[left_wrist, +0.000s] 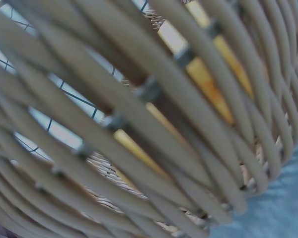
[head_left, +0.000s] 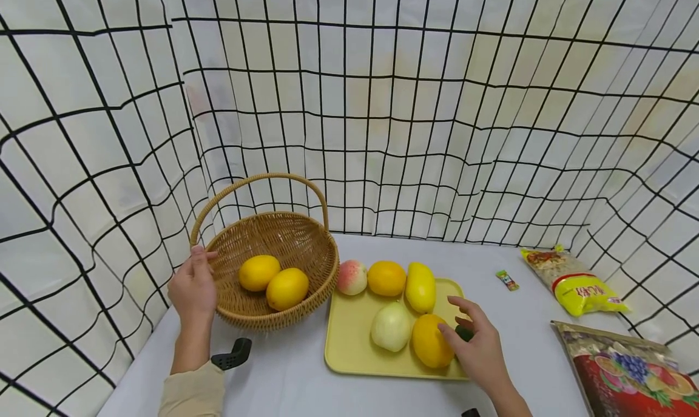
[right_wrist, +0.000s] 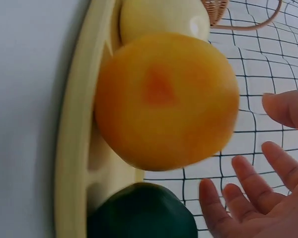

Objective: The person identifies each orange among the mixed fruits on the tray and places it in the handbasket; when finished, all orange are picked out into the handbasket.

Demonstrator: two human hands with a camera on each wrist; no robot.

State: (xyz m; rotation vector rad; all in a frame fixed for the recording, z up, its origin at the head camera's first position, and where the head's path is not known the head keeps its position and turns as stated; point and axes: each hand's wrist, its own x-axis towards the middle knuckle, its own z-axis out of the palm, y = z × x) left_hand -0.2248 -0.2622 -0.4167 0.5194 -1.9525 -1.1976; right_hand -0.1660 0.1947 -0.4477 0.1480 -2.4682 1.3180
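Observation:
My left hand [head_left: 195, 285] grips the wicker basket [head_left: 275, 324] at its left rim, by the foot of the handle. Two yellow fruits, one [head_left: 260, 273] behind the other [head_left: 287, 289], lie in it; in the left wrist view the weave [left_wrist: 139, 114] hides most of them. Fingers spread, my right hand [head_left: 483, 344] hovers at the right side of an orange-yellow fruit [head_left: 432, 342] on the yellow tray [head_left: 349, 363]. In the right wrist view a gap shows between that hand [right_wrist: 268, 193] and the fruit [right_wrist: 166, 101]. A dark green fruit [right_wrist: 144, 213] sits beside it, mostly hidden from the head view.
Also about the tray are a pale green fruit [head_left: 391, 327], a mango [head_left: 420, 288], another orange-yellow fruit [head_left: 386, 278] and a peach [head_left: 352, 277] near the basket. To the right lie a small wrapped candy [head_left: 507, 280] and two snack bags [head_left: 584, 292]. Black netting [head_left: 377, 113] surrounds the table.

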